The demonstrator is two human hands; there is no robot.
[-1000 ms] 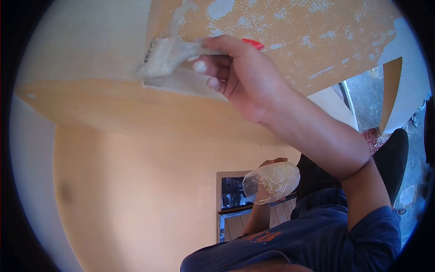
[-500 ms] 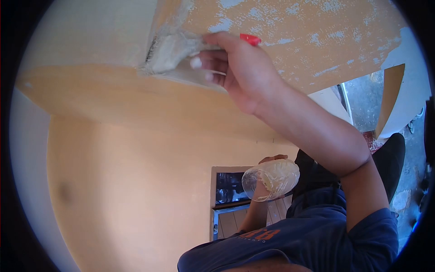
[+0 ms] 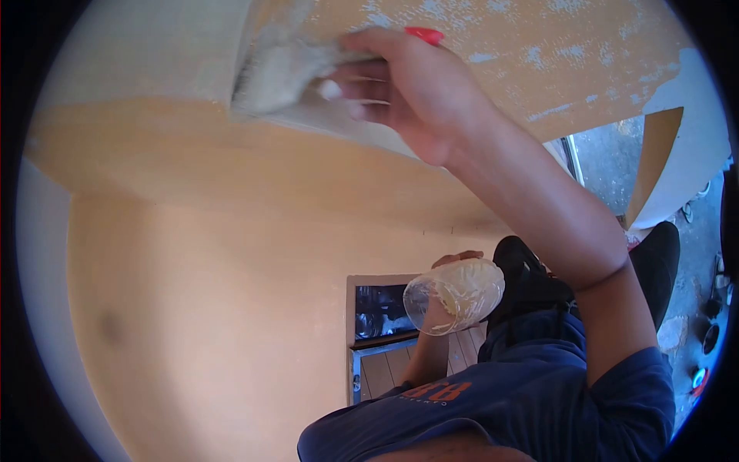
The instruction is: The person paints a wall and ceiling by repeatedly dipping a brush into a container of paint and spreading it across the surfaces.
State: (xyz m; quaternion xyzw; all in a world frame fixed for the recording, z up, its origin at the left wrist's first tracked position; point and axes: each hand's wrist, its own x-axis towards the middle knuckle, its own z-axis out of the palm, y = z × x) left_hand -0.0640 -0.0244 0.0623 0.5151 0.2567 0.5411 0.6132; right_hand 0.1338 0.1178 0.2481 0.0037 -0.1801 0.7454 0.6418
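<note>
My right hand (image 3: 419,85) is raised and closed on a paintbrush (image 3: 281,73) with wide, paint-caked bristles. The brush's red handle end (image 3: 425,35) sticks out behind the hand. Its bristles press against the inner corner where the pale grey surface meets the patchy orange wall (image 3: 493,85). Motion blurs the brush and fingertips. Lower down, my left hand (image 3: 459,258) holds a clear plastic container (image 3: 456,296) smeared inside with creamy white paint. The container is tilted with its mouth toward the left, and most of the left hand is hidden behind it.
A peach wall (image 3: 208,308) fills the left side, with a dark-framed opening (image 3: 381,312) low in it. Wooden boards (image 3: 385,373) show beneath that. At the right, a panel (image 3: 662,162) stands by the speckled floor (image 3: 608,165), with small items scattered at the far right edge.
My right hand and the brush have shifted slightly up and left in view, along with the whole scene. The container stays in my left hand.
</note>
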